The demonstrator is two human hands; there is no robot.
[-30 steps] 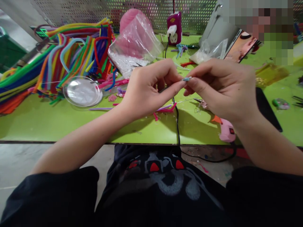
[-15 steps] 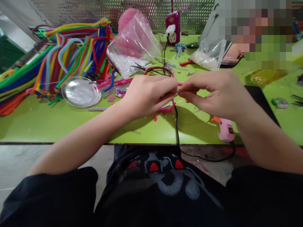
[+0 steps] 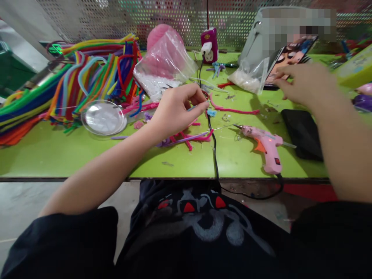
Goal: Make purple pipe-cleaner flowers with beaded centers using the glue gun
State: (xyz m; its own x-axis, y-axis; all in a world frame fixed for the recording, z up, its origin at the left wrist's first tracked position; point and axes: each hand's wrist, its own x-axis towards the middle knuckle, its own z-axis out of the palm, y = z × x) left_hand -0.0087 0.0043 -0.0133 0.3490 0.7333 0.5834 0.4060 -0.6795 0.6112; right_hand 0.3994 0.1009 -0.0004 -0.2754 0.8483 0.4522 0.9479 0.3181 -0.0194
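My left hand [image 3: 181,108] is closed in a pinch above the middle of the table. A thin sliver shows at its fingertips, too small to name. Below it lie pink and purple pipe cleaners [image 3: 188,136] and a light blue fuzzy scrap [image 3: 211,113]. My right hand [image 3: 302,83], slightly blurred, is at the propped-up phone [image 3: 283,64] with a lit picture. Its thumb and forefinger are apart with nothing seen between them; whether it touches the screen I cannot tell. A pink glue gun [image 3: 266,145] lies between my arms.
Bundles of coloured pipe cleaners [image 3: 84,81] fill the left, with a round clear dish [image 3: 103,118] before them. A bagged pink item [image 3: 164,54], a purple socket block [image 3: 209,44] and a bag of white bits [image 3: 251,75] stand behind. A black cable [image 3: 214,151] crosses the table edge.
My right hand has left my left hand's fingertips and moved right and away to the phone. My left hand stays pinched nearly in place. The glue gun and a black flat object are uncovered.
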